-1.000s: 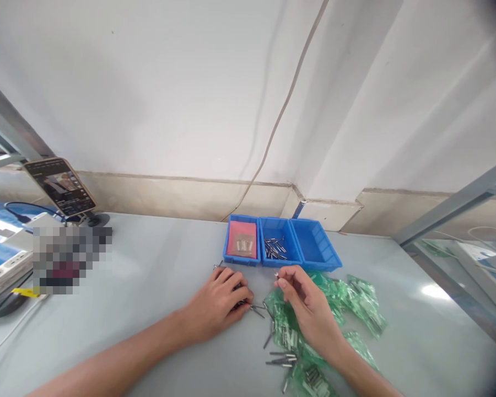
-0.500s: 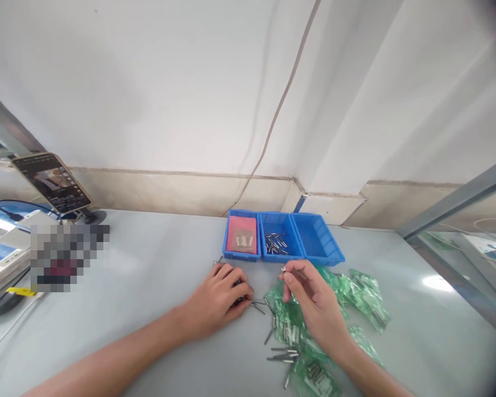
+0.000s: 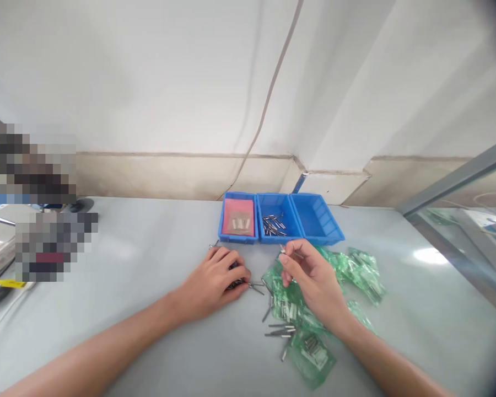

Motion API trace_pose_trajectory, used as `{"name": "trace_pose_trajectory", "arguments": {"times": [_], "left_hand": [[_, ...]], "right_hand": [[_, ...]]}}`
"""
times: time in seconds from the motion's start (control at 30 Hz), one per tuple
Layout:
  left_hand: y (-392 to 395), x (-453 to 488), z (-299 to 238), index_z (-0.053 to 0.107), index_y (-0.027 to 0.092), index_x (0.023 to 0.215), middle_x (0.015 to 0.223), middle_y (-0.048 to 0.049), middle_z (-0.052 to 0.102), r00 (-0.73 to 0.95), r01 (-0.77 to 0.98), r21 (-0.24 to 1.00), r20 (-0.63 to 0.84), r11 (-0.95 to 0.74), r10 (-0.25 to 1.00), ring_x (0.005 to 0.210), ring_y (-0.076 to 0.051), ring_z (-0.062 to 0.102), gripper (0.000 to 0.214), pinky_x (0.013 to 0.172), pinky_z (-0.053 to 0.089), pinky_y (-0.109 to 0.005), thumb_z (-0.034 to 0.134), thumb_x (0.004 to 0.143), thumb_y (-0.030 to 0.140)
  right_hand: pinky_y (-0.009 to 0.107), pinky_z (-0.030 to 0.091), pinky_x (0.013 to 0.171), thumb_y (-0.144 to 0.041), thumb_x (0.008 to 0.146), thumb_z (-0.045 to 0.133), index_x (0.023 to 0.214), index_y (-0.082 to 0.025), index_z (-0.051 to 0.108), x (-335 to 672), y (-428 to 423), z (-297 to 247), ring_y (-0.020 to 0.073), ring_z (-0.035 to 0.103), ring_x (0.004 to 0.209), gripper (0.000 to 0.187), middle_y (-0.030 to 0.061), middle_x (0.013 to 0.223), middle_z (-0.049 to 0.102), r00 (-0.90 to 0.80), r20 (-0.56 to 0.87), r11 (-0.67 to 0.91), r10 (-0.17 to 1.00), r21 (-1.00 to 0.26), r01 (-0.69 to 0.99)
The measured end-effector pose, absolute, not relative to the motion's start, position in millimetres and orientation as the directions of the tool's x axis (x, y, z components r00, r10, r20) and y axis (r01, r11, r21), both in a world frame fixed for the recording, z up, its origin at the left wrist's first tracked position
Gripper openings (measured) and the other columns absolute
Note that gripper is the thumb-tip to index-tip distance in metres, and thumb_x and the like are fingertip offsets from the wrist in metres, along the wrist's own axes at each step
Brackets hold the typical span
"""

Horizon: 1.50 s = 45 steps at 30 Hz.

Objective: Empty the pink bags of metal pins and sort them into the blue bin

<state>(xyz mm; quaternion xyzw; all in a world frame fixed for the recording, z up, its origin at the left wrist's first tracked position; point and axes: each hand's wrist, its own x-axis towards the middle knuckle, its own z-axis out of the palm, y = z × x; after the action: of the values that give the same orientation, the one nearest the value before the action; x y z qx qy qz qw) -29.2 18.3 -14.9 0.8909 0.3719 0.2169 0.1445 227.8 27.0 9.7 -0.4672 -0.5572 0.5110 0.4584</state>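
My left hand (image 3: 217, 278) lies palm-down on the table, its fingers curled over a bunch of dark metal pins (image 3: 235, 283) that shows between them. Thin pin ends stick out beyond the fingertips on both sides. Thumb and forefinger of my right hand (image 3: 316, 281) pinch a small metal pin (image 3: 281, 249), held up over green plastic bags. Most of that pin is hidden by the fingers. Loose pins (image 3: 281, 332) lie between the hands and nearer to me. A green bag (image 3: 314, 358) of pins sits beside them.
Three joined blue bins stand behind the hands. The left bin (image 3: 237, 239) holds a pink sheet and a small bag, the middle bin (image 3: 273, 240) several pins. The right bin (image 3: 320, 215) shows its bare floor. More green bags (image 3: 366, 275) lie right; a metal frame (image 3: 458, 176) rises there.
The view has shifted, so the bins and hands appear higher in the picture. Both hands keep nearly the same pose, the right one still pinching the pin.
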Motion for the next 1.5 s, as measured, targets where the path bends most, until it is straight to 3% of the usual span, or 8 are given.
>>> {"name": "trace_pose_trajectory", "arguments": {"times": [0.23, 0.37, 0.47, 0.57, 0.67, 0.8, 1.03, 1.5], "left_hand": [[18.1, -30.0, -13.6, 0.067, 0.024, 0.108, 0.112, -0.004, 0.064, 0.632, 0.598, 0.425, 0.27, -0.679, 0.726, 0.103, -0.023, 0.054, 0.007, 0.097, 0.039, -0.04, 0.06, 0.11, 0.026], [17.7, -28.5, -13.0, 0.067, 0.024, 0.108, 0.112, -0.0038, 0.065, 0.632, 0.6, 0.425, 0.268, -0.678, 0.727, 0.104, -0.023, 0.055, 0.007, 0.098, 0.04, -0.04, 0.06, 0.11, 0.025], [18.0, -28.2, -13.8, 0.067, 0.024, 0.109, 0.112, -0.0037, 0.065, 0.635, 0.596, 0.418, 0.276, -0.686, 0.721, 0.103, -0.023, 0.055, 0.006, 0.097, 0.04, -0.04, 0.06, 0.11, 0.024], [17.9, -28.4, -14.5, 0.066, 0.023, 0.109, 0.111, -0.0038, 0.064, 0.633, 0.593, 0.415, 0.289, -0.69, 0.718, 0.103, -0.023, 0.055, 0.006, 0.096, 0.04, -0.04, 0.06, 0.11, 0.024], [17.6, -28.6, -14.8, 0.065, 0.023, 0.107, 0.111, -0.0038, 0.064, 0.637, 0.596, 0.42, 0.271, -0.684, 0.722, 0.102, -0.023, 0.055, 0.007, 0.095, 0.04, -0.04, 0.059, 0.11, 0.025], [17.2, -28.2, -16.4, 0.064, 0.023, 0.106, 0.111, -0.0037, 0.063, 0.631, 0.6, 0.422, 0.273, -0.68, 0.726, 0.102, -0.023, 0.055, 0.007, 0.094, 0.04, -0.041, 0.06, 0.111, 0.026], [17.0, -26.8, -16.5, 0.065, 0.023, 0.104, 0.109, -0.0032, 0.063, 0.618, 0.614, 0.414, 0.277, -0.672, 0.736, 0.099, -0.022, 0.054, 0.01, 0.094, 0.041, -0.04, 0.059, 0.111, 0.026], [16.7, -26.1, -15.7, 0.066, 0.023, 0.106, 0.11, -0.0029, 0.065, 0.608, 0.612, 0.409, 0.304, -0.677, 0.733, 0.101, -0.023, 0.057, 0.005, 0.095, 0.042, -0.039, 0.062, 0.108, 0.021]], "right_hand": [[0.019, 0.03, 0.042, -0.056, 0.103, 0.07, 0.083, -0.023, 0.051, 224.0, 30.9, 5.2, 0.0063, 0.029, 0.049, 0.043, -0.0099, 0.067, 0.035, -0.161, -0.115, -0.141, 0.98, -0.977, -0.16], [0.018, 0.025, 0.04, -0.056, 0.102, 0.071, 0.08, -0.022, 0.051, 222.2, 34.5, 4.7, 0.0053, 0.026, 0.048, 0.045, -0.0099, 0.066, 0.036, -0.136, -0.171, -0.199, 0.976, -0.953, -0.229], [0.019, 0.029, 0.039, -0.056, 0.103, 0.068, 0.099, -0.022, 0.065, 219.6, 36.5, 5.0, 0.0057, 0.03, 0.047, 0.035, -0.0079, 0.071, 0.047, -0.105, -0.14, -0.16, 0.985, -0.964, -0.213], [0.023, 0.035, 0.041, -0.055, 0.107, 0.061, 0.124, -0.026, 0.065, 218.6, 34.7, 4.0, 0.0084, 0.037, 0.048, 0.033, -0.0044, 0.082, 0.058, -0.111, -0.051, -0.061, 0.993, -0.994, -0.09], [0.028, 0.045, 0.055, -0.041, 0.107, 0.064, 0.118, -0.027, 0.067, 220.7, 28.7, 2.8, 0.0144, 0.053, 0.063, 0.018, -0.0027, 0.083, 0.061, -0.192, 0.103, 0.147, 0.976, -0.961, 0.234], [0.042, 0.049, 0.091, -0.031, 0.097, 0.082, 0.113, -0.025, 0.069, 223.0, 20.2, 2.1, 0.027, 0.061, 0.102, 0.022, 0.0046, 0.111, 0.07, -0.523, 0.258, 0.562, 0.812, -0.584, 0.586], [0.04, 0.044, 0.087, -0.022, 0.107, 0.068, 0.096, -0.023, 0.063, 218.4, 14.7, 0.0, 0.0262, 0.06, 0.097, 0.012, 0.0033, 0.1, 0.07, -0.622, 0.186, 0.645, 0.761, -0.316, 0.695], [0.038, 0.045, 0.082, -0.026, 0.114, 0.049, 0.099, -0.027, 0.063, 223.1, 16.9, -0.9, 0.0252, 0.061, 0.089, 0.02, 0.0033, 0.095, 0.07, -0.47, 0.255, 0.512, 0.845, -0.641, 0.572]]}}
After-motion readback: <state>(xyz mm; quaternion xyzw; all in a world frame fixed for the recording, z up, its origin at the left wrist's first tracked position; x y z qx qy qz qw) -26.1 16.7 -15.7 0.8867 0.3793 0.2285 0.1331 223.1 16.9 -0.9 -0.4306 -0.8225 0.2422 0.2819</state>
